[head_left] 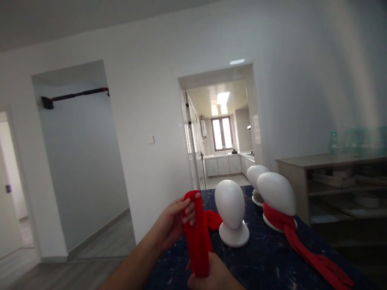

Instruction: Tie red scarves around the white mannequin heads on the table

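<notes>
A folded strip of red cloth, scarf-like (196, 237), is held upright between my two hands. My left hand (175, 217) pinches its top end with thumb and fingers. Lower down, my right hand (213, 274) grips the bottom end, partly cut off by the frame. Just right of the cloth stands a bare white mannequin head (230, 205) on a round base. Behind it, more red cloth (213, 220) lies bunched on the table. Farther right, a second white mannequin head (277, 193) has a red scarf (302, 241) round its neck, its tails trailing over the table.
The dark blue marbled table (256, 266) runs away from me. A third mannequin head (255, 175) with something greyish at its neck stands at the back. To the right is a wooden shelf unit (293, 181) with several bottles (334, 141) on top. A doorway opens to a kitchen.
</notes>
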`<control>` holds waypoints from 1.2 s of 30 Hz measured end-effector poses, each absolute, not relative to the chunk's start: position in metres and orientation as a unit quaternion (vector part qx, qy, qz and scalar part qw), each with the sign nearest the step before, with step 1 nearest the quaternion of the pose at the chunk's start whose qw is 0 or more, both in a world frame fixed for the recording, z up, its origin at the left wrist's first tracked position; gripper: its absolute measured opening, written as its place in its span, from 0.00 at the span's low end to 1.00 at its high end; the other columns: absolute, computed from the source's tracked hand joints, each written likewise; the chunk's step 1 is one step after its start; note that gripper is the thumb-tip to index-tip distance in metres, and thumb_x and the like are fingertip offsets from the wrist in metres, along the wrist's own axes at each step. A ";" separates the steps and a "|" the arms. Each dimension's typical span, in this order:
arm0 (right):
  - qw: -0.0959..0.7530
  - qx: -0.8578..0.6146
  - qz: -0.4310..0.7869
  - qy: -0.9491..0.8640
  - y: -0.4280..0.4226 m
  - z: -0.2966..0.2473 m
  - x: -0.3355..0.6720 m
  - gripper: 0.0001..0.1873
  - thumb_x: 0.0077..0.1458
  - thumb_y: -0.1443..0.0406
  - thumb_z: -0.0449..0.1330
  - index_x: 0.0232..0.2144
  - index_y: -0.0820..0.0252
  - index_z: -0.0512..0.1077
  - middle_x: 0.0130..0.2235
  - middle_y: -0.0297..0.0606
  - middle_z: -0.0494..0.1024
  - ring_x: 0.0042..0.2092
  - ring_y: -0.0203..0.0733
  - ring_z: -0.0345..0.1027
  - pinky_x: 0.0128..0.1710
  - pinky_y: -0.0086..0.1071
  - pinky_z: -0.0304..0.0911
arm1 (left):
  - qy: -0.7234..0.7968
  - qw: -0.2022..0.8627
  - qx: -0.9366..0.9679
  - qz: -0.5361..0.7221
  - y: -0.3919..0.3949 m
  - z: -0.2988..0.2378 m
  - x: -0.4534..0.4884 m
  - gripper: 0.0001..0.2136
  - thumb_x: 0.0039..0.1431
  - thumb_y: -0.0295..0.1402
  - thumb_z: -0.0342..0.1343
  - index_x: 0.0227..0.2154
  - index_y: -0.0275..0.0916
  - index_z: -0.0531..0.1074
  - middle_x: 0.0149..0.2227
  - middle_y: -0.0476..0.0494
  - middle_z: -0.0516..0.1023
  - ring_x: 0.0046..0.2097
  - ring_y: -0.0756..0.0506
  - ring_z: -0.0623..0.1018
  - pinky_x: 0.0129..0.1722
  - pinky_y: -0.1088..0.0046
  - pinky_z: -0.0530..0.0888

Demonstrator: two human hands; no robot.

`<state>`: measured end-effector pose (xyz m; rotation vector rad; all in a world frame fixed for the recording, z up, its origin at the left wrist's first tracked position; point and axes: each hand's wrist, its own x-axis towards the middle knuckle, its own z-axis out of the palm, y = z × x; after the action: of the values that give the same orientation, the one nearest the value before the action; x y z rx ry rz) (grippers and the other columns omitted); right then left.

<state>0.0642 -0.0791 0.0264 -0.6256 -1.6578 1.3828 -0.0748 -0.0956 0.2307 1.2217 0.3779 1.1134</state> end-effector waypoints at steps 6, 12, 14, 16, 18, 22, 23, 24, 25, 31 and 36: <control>0.384 -0.314 0.558 -0.666 -0.076 0.053 0.139 0.12 0.52 0.61 0.68 0.39 0.61 0.77 0.20 0.24 0.69 0.20 0.31 0.61 0.19 0.23 0.54 | 0.088 0.635 0.459 0.616 -0.068 0.275 -0.143 0.12 0.68 0.24 0.50 0.50 0.28 0.73 0.25 0.55 0.64 0.22 0.56 0.66 0.25 0.79 0.71; 0.336 -0.339 0.534 -0.698 -0.070 0.122 0.249 0.11 0.56 0.60 0.66 0.39 0.60 0.78 0.15 0.21 0.63 0.16 0.29 0.54 0.17 0.22 0.56 | 0.067 0.610 0.395 0.684 -0.038 0.272 -0.184 0.12 0.69 0.23 0.43 0.44 0.27 0.72 0.21 0.55 0.64 0.20 0.55 0.67 0.22 0.81 0.72; 0.332 -0.327 0.551 -0.693 -0.066 0.142 0.279 0.10 0.55 0.61 0.67 0.38 0.61 0.77 0.15 0.20 0.62 0.16 0.28 0.51 0.19 0.23 0.59 | 0.070 0.609 0.373 0.697 -0.031 0.269 -0.184 0.12 0.69 0.23 0.43 0.44 0.27 0.72 0.21 0.55 0.65 0.20 0.55 0.67 0.21 0.81 0.72; 0.333 -0.307 0.574 -0.682 -0.061 0.158 0.307 0.10 0.56 0.61 0.67 0.37 0.62 0.76 0.15 0.20 0.62 0.16 0.27 0.49 0.20 0.24 0.62 | 0.073 0.611 0.350 0.706 -0.024 0.267 -0.179 0.12 0.69 0.23 0.44 0.45 0.28 0.72 0.22 0.54 0.66 0.21 0.55 0.68 0.22 0.81 0.73; 0.346 -0.280 0.591 -0.673 -0.055 0.168 0.331 0.11 0.56 0.60 0.68 0.36 0.63 0.76 0.15 0.19 0.61 0.16 0.26 0.46 0.21 0.25 0.64 | 0.070 0.617 0.331 0.710 -0.016 0.266 -0.171 0.11 0.68 0.23 0.45 0.45 0.29 0.72 0.24 0.53 0.68 0.21 0.54 0.68 0.22 0.80 0.73; 0.433 -0.202 0.609 -0.634 -0.039 0.177 0.361 0.11 0.60 0.60 0.66 0.36 0.65 0.75 0.15 0.17 0.57 0.16 0.26 0.42 0.21 0.26 0.65 | 0.050 0.637 0.315 0.701 0.009 0.265 -0.146 0.12 0.68 0.24 0.45 0.46 0.29 0.73 0.24 0.52 0.67 0.23 0.53 0.70 0.23 0.79 0.75; 0.467 -0.178 0.615 -0.610 -0.034 0.178 0.363 0.10 0.61 0.61 0.65 0.35 0.64 0.75 0.15 0.17 0.56 0.16 0.26 0.40 0.21 0.25 0.63 | 0.047 0.642 0.310 0.700 0.017 0.265 -0.139 0.12 0.68 0.25 0.45 0.46 0.29 0.73 0.24 0.51 0.68 0.24 0.53 0.71 0.24 0.79 0.75; 0.500 -0.154 0.622 -0.583 -0.029 0.179 0.362 0.09 0.62 0.62 0.64 0.34 0.63 0.75 0.16 0.17 0.55 0.17 0.26 0.39 0.20 0.24 0.62 | 0.046 0.646 0.304 0.699 0.025 0.265 -0.131 0.12 0.68 0.25 0.45 0.46 0.29 0.73 0.25 0.50 0.70 0.24 0.52 0.72 0.25 0.79 0.76; 0.531 -0.129 0.629 -0.553 -0.023 0.180 0.360 0.09 0.63 0.62 0.63 0.32 0.62 0.74 0.17 0.18 0.55 0.17 0.26 0.39 0.20 0.23 0.60 | 0.046 0.649 0.297 0.698 0.034 0.265 -0.122 0.12 0.69 0.26 0.45 0.45 0.30 0.74 0.26 0.49 0.71 0.25 0.52 0.73 0.26 0.78 0.77; 0.618 -0.077 0.642 -0.448 0.018 0.187 0.331 0.21 0.61 0.61 0.64 0.20 0.56 0.61 0.18 0.22 0.56 0.19 0.28 0.45 0.21 0.21 0.57 | 0.088 0.661 0.253 0.701 0.087 0.268 -0.071 0.13 0.70 0.30 0.46 0.36 0.32 0.75 0.29 0.43 0.78 0.31 0.49 0.80 0.35 0.72 0.81; 0.624 -0.134 0.620 -0.456 0.061 0.188 0.315 0.17 0.53 0.63 0.66 0.19 0.55 0.63 0.18 0.25 0.61 0.20 0.29 0.50 0.21 0.24 0.58 | 0.128 0.665 0.241 0.695 0.123 0.267 -0.042 0.12 0.71 0.37 0.53 0.40 0.33 0.76 0.37 0.39 0.81 0.38 0.45 0.82 0.39 0.66 0.82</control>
<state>0.3150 0.0612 0.1884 -0.3068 -1.0465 1.4236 -0.0423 0.1229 0.2674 0.5439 0.2890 1.5703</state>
